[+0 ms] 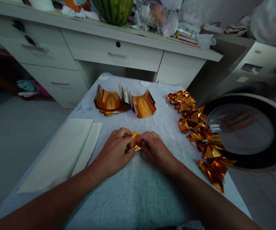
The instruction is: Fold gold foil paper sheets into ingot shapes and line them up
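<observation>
Between my two hands is a small folded piece of gold foil paper (136, 140), low over the cloth-covered table. My left hand (118, 150) pinches its left side with thumb and fingers. On the right side, my right hand (155, 150) grips it with bent fingers, and the fingertips hide part of the folds. Beyond the hands stand curved stacks of gold foil sheets (144, 105), their pale backs showing at the edges. To the right lies a row of folded gold foil pieces (209, 148), several of them overlapping.
Folded cream paper sheets (56, 153) lie on the table's left side. An open round washing-machine door (245, 127) stands close to the right edge. Behind the table is a white drawer cabinet (118, 48) with a watermelon (114, 11) and plastic bags on top.
</observation>
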`<state>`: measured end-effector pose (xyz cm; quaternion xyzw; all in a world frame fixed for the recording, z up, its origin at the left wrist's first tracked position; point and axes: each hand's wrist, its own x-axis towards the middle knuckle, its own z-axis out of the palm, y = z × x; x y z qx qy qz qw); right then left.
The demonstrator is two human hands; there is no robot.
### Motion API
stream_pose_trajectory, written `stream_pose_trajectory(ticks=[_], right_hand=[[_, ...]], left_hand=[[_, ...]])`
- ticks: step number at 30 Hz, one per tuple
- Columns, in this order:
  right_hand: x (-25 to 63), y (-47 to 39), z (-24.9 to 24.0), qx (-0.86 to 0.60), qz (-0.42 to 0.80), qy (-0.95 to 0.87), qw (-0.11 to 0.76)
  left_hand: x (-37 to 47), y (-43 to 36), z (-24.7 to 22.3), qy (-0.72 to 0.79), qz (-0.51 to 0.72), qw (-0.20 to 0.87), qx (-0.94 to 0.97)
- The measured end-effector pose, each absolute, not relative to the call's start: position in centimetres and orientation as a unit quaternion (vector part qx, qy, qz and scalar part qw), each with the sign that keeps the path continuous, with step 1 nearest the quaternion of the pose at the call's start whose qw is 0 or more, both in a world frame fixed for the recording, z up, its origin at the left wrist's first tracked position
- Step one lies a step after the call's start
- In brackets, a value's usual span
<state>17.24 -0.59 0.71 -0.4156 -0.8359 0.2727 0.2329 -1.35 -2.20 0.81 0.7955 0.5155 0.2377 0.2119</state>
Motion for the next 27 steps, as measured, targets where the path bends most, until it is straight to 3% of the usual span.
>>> stream_pose_trajectory(ticks=[27], right_hand=[[16.95,-0.80,1.11,-0.442,0.256,-0.839,0.186]], left_hand=[[-1.14,-2.17,0.78,0.518,0.228,0.197,0.801]])
